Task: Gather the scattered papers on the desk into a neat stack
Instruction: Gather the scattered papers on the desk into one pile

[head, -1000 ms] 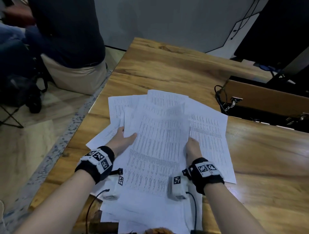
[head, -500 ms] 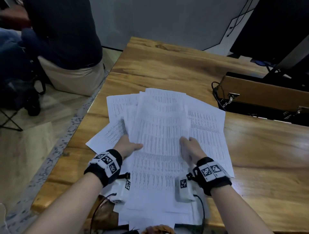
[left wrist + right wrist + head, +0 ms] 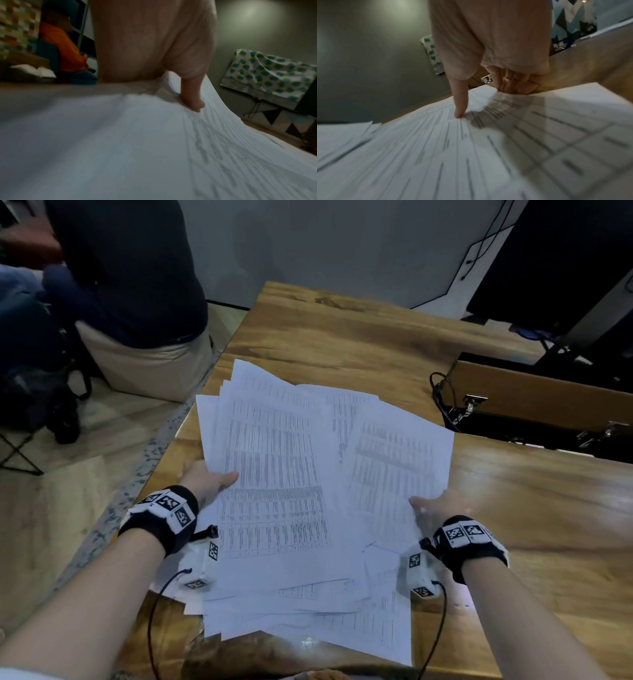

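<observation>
From the head camera I'm seeing my left hand (image 3: 205, 479) and right hand (image 3: 436, 508) pinching opposite edges of the printed papers (image 3: 291, 491) over the wooden desk (image 3: 342, 337) — too overlapped to count, fingers hidden beneath. The left wrist view is showing my thumb (image 3: 192, 97) pressing down on the blurred sheets (image 3: 137, 148). The right wrist view is showing thumb (image 3: 460, 102) on top, fingers (image 3: 513, 83) curling under the sheets' (image 3: 471, 155) edge.

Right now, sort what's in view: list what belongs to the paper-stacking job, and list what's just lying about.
Job:
- papers
- left hand, gripping their left edge
- right hand, gripping their right edge
- desk

Lying about:
- brown case
- black cables
- seated person
</observation>
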`<state>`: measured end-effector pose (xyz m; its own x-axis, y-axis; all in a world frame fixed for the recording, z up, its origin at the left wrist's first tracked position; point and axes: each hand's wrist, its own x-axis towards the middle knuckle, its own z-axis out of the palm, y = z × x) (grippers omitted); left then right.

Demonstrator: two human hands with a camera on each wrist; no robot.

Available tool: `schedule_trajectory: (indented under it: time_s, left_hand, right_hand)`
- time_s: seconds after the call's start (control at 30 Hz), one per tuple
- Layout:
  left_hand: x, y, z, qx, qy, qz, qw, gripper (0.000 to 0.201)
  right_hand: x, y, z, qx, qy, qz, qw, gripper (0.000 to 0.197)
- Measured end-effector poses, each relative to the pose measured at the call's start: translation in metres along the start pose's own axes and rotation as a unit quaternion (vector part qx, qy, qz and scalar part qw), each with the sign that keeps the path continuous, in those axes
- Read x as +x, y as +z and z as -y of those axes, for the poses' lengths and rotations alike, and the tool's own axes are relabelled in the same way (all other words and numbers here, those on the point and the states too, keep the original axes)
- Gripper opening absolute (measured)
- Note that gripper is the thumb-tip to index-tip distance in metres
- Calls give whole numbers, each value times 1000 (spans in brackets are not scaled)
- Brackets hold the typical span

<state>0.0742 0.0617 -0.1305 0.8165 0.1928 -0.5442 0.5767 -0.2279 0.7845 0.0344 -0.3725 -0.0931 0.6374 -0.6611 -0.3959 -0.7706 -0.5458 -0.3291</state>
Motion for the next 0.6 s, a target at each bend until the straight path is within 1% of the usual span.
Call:
schedule_trajectory:
  time_s: [0.07, 0.17, 0.2, 0.27, 0.3, 0.33, 0.37, 0.43, 0.5, 0.57, 0.6]
  left_hand:
    - [-26, 0, -24, -8, -3, 23, 1000, 57]
    - [-71, 5, -56, -26, -15, 72, 997, 49]
    - [-78, 6, -60, -31, -19, 89, 995, 47]
    - [-89, 9, -62, -37, -24, 120, 992, 44]
    - [-89, 11, -61, -52, -25, 129, 990, 44]
    - [-89, 13, -61, -69, -25, 125, 989, 44]
    - [-88, 15, -61, -78, -24, 124, 989, 45]
    - [-84, 20, -62, -99, -22, 108, 989, 47]
    - [-79, 26, -59, -92, -23, 103, 990, 54]
    - [-72, 34, -50, -79, -18, 103, 991, 63]
    - [-67, 38, -43, -72, -16, 96, 993, 69]
  right_hand:
    - [13, 3, 3, 30, -14, 33, 999, 66]
    - [51, 17, -6, 31, -27, 41, 998, 63]
    - [48, 16, -2, 31, -36, 40, 998, 63]
    - [23, 6, 13, 21, -52, 53, 997, 65]
    - [12, 2, 19, 16, -62, 63, 996, 66]
    - [4, 0, 22, 15, -72, 76, 994, 67]
    - [-7, -1, 27, 21, -93, 88, 992, 64]
    - [-25, 5, 32, 46, -136, 103, 984, 47]
    - [-45, 10, 36, 72, -166, 137, 974, 33]
    - [-51, 12, 36, 108, -160, 161, 968, 20]
    - [-47, 12, 34, 125, -141, 145, 971, 25]
